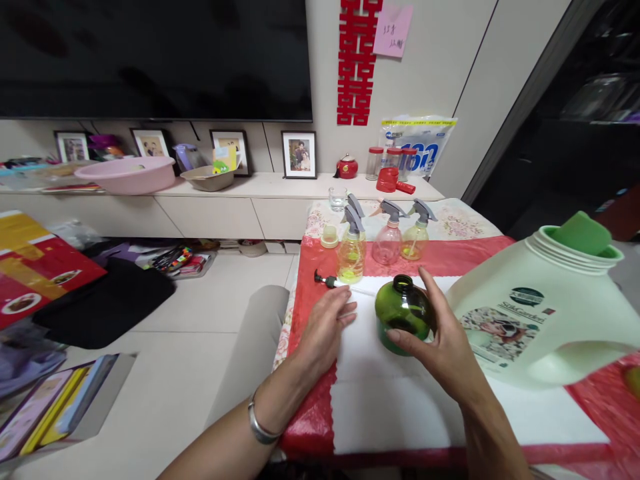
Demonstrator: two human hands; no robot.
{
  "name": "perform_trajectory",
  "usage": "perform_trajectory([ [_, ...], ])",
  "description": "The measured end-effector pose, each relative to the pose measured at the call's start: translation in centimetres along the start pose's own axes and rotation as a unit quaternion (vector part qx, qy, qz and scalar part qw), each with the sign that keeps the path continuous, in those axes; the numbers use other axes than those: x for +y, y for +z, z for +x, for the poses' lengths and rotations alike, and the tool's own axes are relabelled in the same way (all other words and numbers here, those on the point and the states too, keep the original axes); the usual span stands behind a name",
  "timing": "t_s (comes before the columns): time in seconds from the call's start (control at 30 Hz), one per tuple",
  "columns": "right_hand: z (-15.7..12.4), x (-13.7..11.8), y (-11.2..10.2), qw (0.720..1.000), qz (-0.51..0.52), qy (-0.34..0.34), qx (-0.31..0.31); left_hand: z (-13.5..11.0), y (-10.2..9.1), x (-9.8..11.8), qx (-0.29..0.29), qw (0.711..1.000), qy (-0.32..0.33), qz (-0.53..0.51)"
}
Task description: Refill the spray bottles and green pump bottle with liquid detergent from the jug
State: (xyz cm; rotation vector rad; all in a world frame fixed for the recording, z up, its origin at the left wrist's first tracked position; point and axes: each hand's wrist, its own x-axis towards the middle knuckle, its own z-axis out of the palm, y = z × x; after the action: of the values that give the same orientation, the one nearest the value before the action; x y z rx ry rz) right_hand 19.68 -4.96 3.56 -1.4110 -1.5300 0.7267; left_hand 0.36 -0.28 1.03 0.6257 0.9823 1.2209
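A round dark green bottle [397,308], its black-rimmed neck uncapped, stands upright on a white sheet [390,407]. My right hand [445,350] holds it from the right, thumb in front and fingers at the far side. To the left of the bottle is my left hand [325,327], fingers apart and holding nothing, with a metal bangle on the wrist. Just beyond its fingertips lies a black pump head [327,280] with a pale tube. A large pale green jug [530,300] with a green piece in its mouth stands right of my right hand.
Behind the green bottle stand a yellowish spray bottle [351,257], a pink one [387,243] and another yellowish one [416,240]. A small pale cap [329,236] sits left of them. Red sheeting [315,407] covers the table; a grey seat [250,353] is beside it.
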Motion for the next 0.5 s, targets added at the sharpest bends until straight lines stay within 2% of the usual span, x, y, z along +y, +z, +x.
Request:
perform_trajectory([
  [0.13,0.0,-0.2,0.8,0.999,0.037,-0.009,-0.023,-1.7,1.4,0.3,-0.164,0.982,0.059,0.077],
  [0.2,0.0,-0.3,1.4,0.998,0.051,-0.028,-0.028,-1.7,1.9,0.0,-0.218,0.969,0.07,0.098],
  [0.37,0.3,0.3,2.4,0.997,-0.006,-0.073,-0.038,-0.6,2.5,-1.0,-0.247,0.957,0.096,0.121],
  [0.5,0.1,-0.2,1.4,0.987,-0.102,-0.11,-0.062,0.0,2.4,-1.8,-0.207,0.956,0.134,0.157],
])
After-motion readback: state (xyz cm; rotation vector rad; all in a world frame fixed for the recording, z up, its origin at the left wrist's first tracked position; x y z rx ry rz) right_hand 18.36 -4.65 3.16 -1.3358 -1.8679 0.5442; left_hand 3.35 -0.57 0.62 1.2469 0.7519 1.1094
